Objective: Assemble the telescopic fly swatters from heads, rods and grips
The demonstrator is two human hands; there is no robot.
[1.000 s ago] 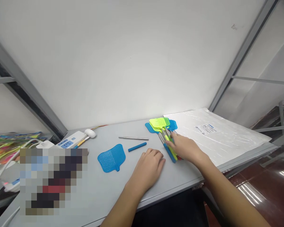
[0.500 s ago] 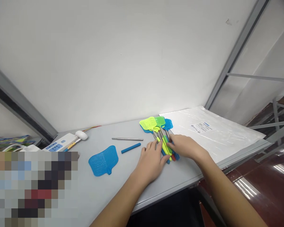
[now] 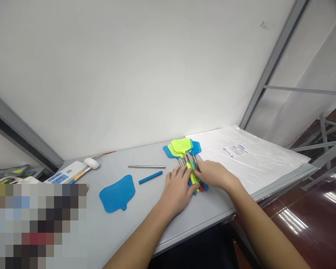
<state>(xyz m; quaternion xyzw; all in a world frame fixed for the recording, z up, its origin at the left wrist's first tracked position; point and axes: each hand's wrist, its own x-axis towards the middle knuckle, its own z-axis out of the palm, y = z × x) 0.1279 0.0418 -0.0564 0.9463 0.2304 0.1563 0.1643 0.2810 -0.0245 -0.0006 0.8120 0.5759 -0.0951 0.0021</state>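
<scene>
A bundle of fly swatters (image 3: 182,145) lies on the grey table, its yellow-green and blue mesh heads overlapping towards the wall. Their metal shafts and coloured handles run back between my hands. My left hand (image 3: 177,188) is curled against the handles from the left, with its thumb near their ends. From the right, my right hand (image 3: 214,173) closes its fingers on the same handles, partly hiding them. Left of the bundle lie a loose metal rod (image 3: 147,166), a blue handle tube (image 3: 150,178) and a separate blue swatter head (image 3: 117,193).
A white plastic-wrapped package (image 3: 240,157) with a label covers the table's right end. At the left are a power strip (image 3: 63,175) with a white plug (image 3: 91,163) and a blurred-out area. A white wall panel (image 3: 156,74) stands behind the table.
A yellow-green swatter head has shifted right, now covering most of the green one, and the bundle's heads are spread differently. Both hands stay around the handles. The view has turned slightly.
</scene>
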